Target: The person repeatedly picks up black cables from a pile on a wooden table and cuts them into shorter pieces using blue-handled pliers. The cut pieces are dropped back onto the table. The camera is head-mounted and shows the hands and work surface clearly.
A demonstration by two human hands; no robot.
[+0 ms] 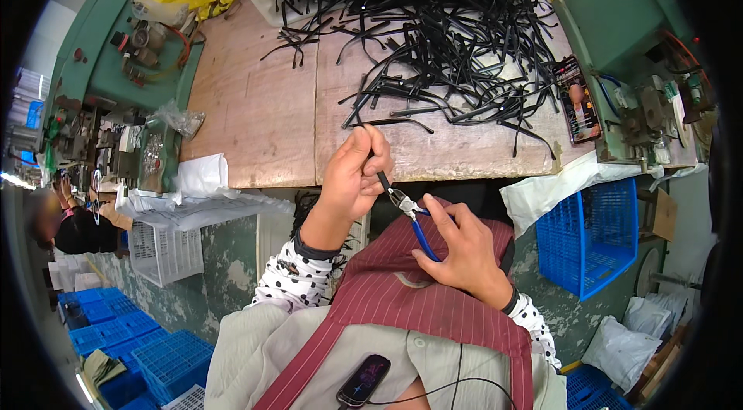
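Observation:
My left hand (350,176) is closed in a pinch around a black eyeglass temple (384,181), just past the front edge of the table. The temple's lower end meets the metal jaws of blue-handled pliers (422,235). I cannot tell whether the jaws grip it or only touch it. Around the pliers' handles is my right hand (470,257), with the index finger lying along them. Many more black temples (472,46) are heaped loosely on the wooden table (259,104), spreading from the far side towards my hands.
Green machines stand at the left (93,61) and right (627,15) of the table. A phone (578,104) leans by the right machine. Below the table are a blue crate (580,243) and a white crate (164,251). Blue crates (172,360) stack at lower left; another person (81,228) sits beyond.

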